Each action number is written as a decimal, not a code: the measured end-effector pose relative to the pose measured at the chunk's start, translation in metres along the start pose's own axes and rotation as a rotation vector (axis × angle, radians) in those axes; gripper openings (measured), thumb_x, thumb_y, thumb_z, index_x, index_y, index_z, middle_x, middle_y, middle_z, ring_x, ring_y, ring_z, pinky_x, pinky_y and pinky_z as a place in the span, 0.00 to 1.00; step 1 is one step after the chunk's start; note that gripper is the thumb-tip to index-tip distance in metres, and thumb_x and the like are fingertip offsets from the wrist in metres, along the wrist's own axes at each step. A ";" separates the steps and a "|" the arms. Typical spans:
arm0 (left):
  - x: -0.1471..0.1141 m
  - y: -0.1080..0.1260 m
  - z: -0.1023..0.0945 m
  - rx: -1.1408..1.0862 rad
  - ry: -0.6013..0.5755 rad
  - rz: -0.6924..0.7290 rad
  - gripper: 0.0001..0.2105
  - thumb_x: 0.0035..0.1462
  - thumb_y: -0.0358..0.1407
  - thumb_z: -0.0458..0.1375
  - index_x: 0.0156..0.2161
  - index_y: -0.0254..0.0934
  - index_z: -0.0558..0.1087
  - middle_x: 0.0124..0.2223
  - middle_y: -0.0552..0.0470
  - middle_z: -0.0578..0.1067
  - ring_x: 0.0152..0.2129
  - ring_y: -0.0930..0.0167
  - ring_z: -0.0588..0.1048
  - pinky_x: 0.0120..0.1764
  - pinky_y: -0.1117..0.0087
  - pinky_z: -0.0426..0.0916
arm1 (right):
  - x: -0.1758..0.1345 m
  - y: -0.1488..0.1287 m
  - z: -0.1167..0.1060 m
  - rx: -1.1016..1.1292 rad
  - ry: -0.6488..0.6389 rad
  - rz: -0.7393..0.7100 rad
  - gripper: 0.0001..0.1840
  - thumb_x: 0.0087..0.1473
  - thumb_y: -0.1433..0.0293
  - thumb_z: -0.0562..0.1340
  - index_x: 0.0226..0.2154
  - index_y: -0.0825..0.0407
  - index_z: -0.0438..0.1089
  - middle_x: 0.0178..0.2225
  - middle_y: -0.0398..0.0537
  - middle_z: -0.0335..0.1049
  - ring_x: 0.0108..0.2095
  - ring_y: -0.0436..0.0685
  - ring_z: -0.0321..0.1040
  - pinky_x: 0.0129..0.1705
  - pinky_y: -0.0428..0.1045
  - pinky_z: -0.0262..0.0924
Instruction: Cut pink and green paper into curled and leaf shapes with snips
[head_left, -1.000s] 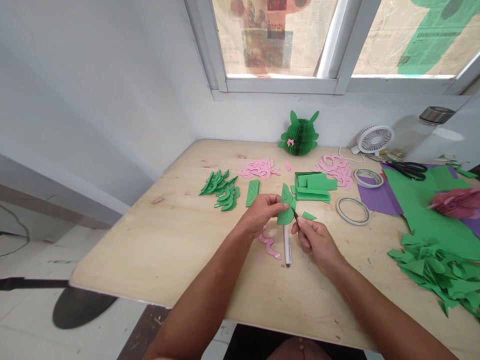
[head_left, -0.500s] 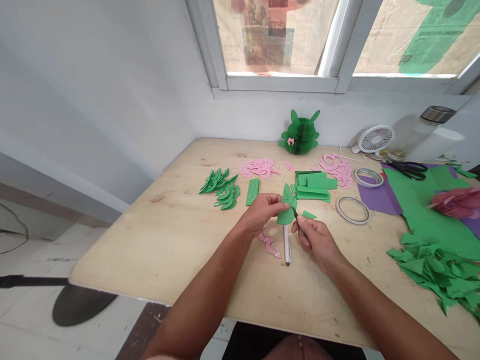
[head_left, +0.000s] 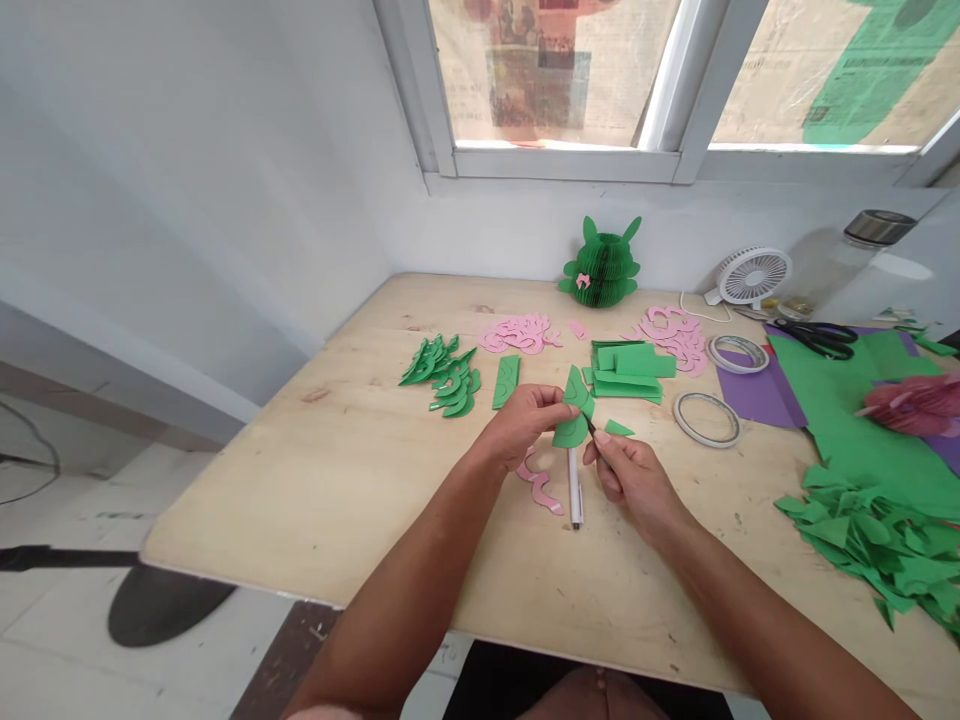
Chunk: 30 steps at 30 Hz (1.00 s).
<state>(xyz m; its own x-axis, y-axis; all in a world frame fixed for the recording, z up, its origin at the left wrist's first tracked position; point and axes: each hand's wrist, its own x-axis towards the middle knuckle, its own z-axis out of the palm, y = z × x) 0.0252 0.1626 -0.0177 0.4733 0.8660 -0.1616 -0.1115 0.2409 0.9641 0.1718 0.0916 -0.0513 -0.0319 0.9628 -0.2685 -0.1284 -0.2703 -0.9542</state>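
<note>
My left hand (head_left: 531, 418) pinches a green paper piece (head_left: 571, 432) between thumb and fingers, above the table. The piece has drawn curves and a partly rounded edge. My right hand (head_left: 628, 468) is closed round small dark scissors (head_left: 590, 426); their tips meet the paper's right edge, and the handles are hidden in the fingers. Under the hands lie a white pen (head_left: 575, 490) and a wavy pink paper strip (head_left: 541, 488). A green offcut (head_left: 619, 428) lies just beyond my right hand, and a marked green rectangle (head_left: 506, 382) beyond my left.
Cut green shapes (head_left: 442, 375) lie at left, with pink cutouts (head_left: 517, 333) behind. Folded green strips (head_left: 630, 370), tape rolls (head_left: 706, 419), black scissors (head_left: 816, 338) and green scraps (head_left: 877, 545) lie to the right. A green paper figure (head_left: 600, 268) and a fan (head_left: 750, 276) stand behind.
The lower right edge of the green paper piece now looks rounder, where it had a squarer corner. Both hands stay in nearly the same place.
</note>
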 end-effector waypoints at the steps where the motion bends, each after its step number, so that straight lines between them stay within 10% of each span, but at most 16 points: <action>1: 0.000 0.000 0.000 0.000 0.002 0.001 0.07 0.42 0.34 0.62 0.22 0.32 0.70 0.22 0.54 0.70 0.21 0.77 0.65 0.29 0.73 0.61 | 0.000 0.000 0.000 -0.003 0.002 0.001 0.23 0.51 0.51 0.58 0.23 0.55 0.65 0.11 0.32 0.45 0.13 0.43 0.36 0.16 0.44 0.31; 30: 0.000 0.000 0.001 0.001 0.011 -0.007 0.11 0.41 0.36 0.62 0.19 0.34 0.64 0.20 0.58 0.65 0.19 0.78 0.62 0.29 0.73 0.59 | -0.002 -0.003 0.000 -0.019 0.031 -0.006 0.23 0.51 0.50 0.57 0.23 0.54 0.65 0.11 0.32 0.44 0.14 0.44 0.36 0.16 0.44 0.32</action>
<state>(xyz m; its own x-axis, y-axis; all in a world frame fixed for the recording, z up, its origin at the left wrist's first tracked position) 0.0262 0.1618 -0.0169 0.4648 0.8689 -0.1701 -0.1077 0.2462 0.9632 0.1717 0.0906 -0.0483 -0.0008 0.9637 -0.2668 -0.1100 -0.2653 -0.9579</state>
